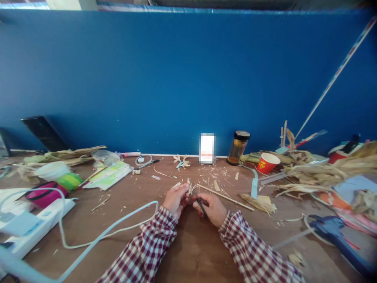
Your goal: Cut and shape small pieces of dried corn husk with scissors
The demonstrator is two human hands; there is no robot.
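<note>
My left hand (pixel 176 199) is closed in a pinch on a small pale straw piece (pixel 189 184) at the middle of the brown table (pixel 194 247). My right hand (pixel 212 207) is closed around a thin dark tool (pixel 200 204) whose tip points up to the straw piece. Both hands meet just above the table. A long thin wooden stick (pixel 225 197) lies just beyond my right hand. Both my sleeves are red and white checked.
Straw scraps litter the table. A red paper cup (pixel 267 162), a dark-lidded jar (pixel 238 147), and dried husks (pixel 318 173) lie at the right, a blue glue gun (pixel 335 232) near right. At the left lie a white cable (pixel 97 236), a power strip (pixel 32 228), a pink pouch (pixel 44 194), and a white bowl (pixel 52 170).
</note>
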